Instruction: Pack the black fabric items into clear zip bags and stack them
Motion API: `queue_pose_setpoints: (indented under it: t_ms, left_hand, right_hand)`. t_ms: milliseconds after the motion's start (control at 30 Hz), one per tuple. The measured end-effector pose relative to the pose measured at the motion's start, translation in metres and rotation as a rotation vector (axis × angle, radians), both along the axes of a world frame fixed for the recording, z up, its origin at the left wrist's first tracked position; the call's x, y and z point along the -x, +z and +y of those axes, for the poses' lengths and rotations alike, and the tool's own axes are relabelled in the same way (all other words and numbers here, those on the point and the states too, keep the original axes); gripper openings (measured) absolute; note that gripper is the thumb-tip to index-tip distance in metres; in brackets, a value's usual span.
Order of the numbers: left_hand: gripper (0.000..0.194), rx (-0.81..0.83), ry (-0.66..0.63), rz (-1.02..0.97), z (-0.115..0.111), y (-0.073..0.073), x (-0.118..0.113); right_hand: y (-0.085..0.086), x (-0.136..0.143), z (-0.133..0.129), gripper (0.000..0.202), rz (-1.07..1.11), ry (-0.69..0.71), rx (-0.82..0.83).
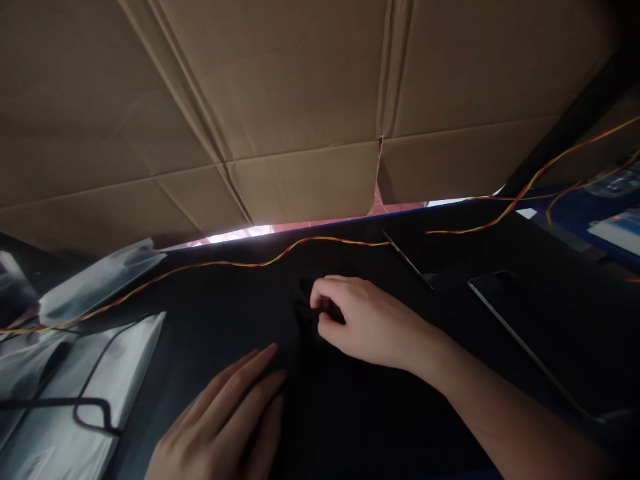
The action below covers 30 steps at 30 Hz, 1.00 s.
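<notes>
My right hand [363, 320] reaches in from the lower right and pinches a fold of black fabric [305, 303] between thumb and fingertips, near the middle of the dark work surface [225, 300]. My left hand [227, 420] lies flat at the bottom centre, fingers together and stretched out, pressing down on the same dark fabric just left of the pinched fold. The fabric is hard to tell from the black surface in the dim light.
A large cardboard sheet [300, 100] stands behind the surface. A red-and-yellow twisted wire [240, 263] runs across the surface. Two dark flat tablets [505, 313] lie at the right. Clear plastic bags [95, 280] and a thin black cord [90, 407] lie at the left.
</notes>
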State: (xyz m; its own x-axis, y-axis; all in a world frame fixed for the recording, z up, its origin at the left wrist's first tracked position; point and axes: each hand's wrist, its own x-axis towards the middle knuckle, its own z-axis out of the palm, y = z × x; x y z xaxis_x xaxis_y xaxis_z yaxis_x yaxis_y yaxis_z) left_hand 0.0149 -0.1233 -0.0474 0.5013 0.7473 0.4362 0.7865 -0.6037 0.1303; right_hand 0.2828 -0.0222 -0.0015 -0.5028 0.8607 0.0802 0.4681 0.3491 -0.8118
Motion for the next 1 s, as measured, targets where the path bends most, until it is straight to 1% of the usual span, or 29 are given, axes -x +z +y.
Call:
queue_pose_setpoints:
  t_ms: [33, 67, 100, 133, 167, 200, 267, 300, 333, 367, 400, 433, 500, 600, 667, 700, 733, 800, 833, 900, 967, 1000]
  left_hand:
    - [0.026, 0.039, -0.024, -0.037, 0.015, 0.01, -0.015]
    - [0.02, 0.067, -0.032, -0.088, 0.032, 0.02, -0.024]
    - [0.016, 0.073, -0.047, -0.137, 0.05, 0.028, -0.029]
    - [0.013, 0.096, -0.056, -0.173, 0.069, 0.034, -0.031]
    - [0.012, 0.141, -0.078, -0.192, 0.086, 0.037, -0.029]
    - [0.014, 0.193, -0.114, -0.188, 0.101, 0.038, -0.026]
    - [0.016, 0.289, -0.196, -0.112, 0.124, 0.033, -0.019]
    - [0.016, 0.314, -0.229, -0.063, 0.131, 0.028, -0.016]
    - [0.017, 0.32, -0.247, -0.019, 0.135, 0.023, -0.014]
    - [0.018, 0.312, -0.251, 0.01, 0.136, 0.018, -0.012]
    - [0.02, 0.299, -0.244, 0.018, 0.136, 0.014, -0.012]
    - [0.021, 0.288, -0.229, 0.009, 0.134, 0.01, -0.011]
    - [0.021, 0.29, -0.197, -0.022, 0.13, 0.008, -0.01]
    - [0.022, 0.342, -0.143, -0.06, 0.127, 0.01, -0.003]
    - [0.027, 0.366, -0.133, -0.038, 0.129, 0.012, 0.006]
    - [0.028, 0.369, -0.134, -0.016, 0.132, 0.013, 0.012]
    - [0.029, 0.371, -0.133, 0.008, 0.135, 0.014, 0.019]
    - [0.03, 0.383, -0.127, 0.046, 0.141, 0.015, 0.033]
    - [0.031, 0.399, -0.127, 0.062, 0.143, 0.016, 0.039]
    - [0.033, 0.442, -0.141, 0.09, 0.147, 0.02, 0.047]
    - [0.034, 0.448, -0.161, 0.112, 0.147, 0.024, 0.05]
    - [0.035, 0.414, -0.167, 0.112, 0.146, 0.027, 0.049]
  right_hand:
    - [0.002, -0.001, 0.002, 0.014, 0.117, 0.065, 0.084]
    - [0.004, -0.004, 0.005, 0.012, 0.254, 0.132, 0.175]
    - [0.006, -0.007, 0.009, 0.011, 0.393, 0.181, 0.257]
    - [0.007, -0.012, 0.013, 0.01, 0.5, 0.198, 0.322]
    - [0.007, -0.017, 0.017, 0.009, 0.55, 0.171, 0.355]
    - [0.005, -0.023, 0.022, 0.008, 0.519, 0.101, 0.344]
    - [-0.002, -0.033, 0.031, 0.016, 0.294, -0.116, 0.227]
    - [-0.006, -0.036, 0.035, 0.02, 0.163, -0.226, 0.141]
    - [-0.009, -0.038, 0.037, 0.024, 0.059, -0.323, 0.057]
    - [-0.012, -0.038, 0.039, 0.027, 0.0, -0.399, -0.015]
    - [-0.014, -0.037, 0.039, 0.028, -0.015, -0.448, -0.073]
    - [-0.015, -0.034, 0.037, 0.026, -0.004, -0.466, -0.119]
    - [-0.014, -0.028, 0.032, 0.019, -0.002, -0.423, -0.186]
    - [-0.011, -0.021, 0.025, 0.039, -0.109, -0.256, -0.181]
    - [-0.011, -0.022, 0.024, 0.035, -0.203, -0.183, -0.159]
    - [-0.012, -0.024, 0.026, 0.033, -0.226, -0.18, -0.163]
    - [-0.012, -0.027, 0.028, 0.032, -0.234, -0.202, -0.169]
    - [-0.013, -0.036, 0.034, 0.029, -0.257, -0.312, -0.17]
    - [-0.013, -0.041, 0.037, 0.027, -0.294, -0.387, -0.162]
    - [-0.014, -0.049, 0.042, 0.027, -0.44, -0.503, -0.136]
    - [-0.015, -0.054, 0.045, 0.031, -0.588, -0.548, -0.135]
    - [-0.016, -0.055, 0.045, 0.034, -0.629, -0.551, -0.17]
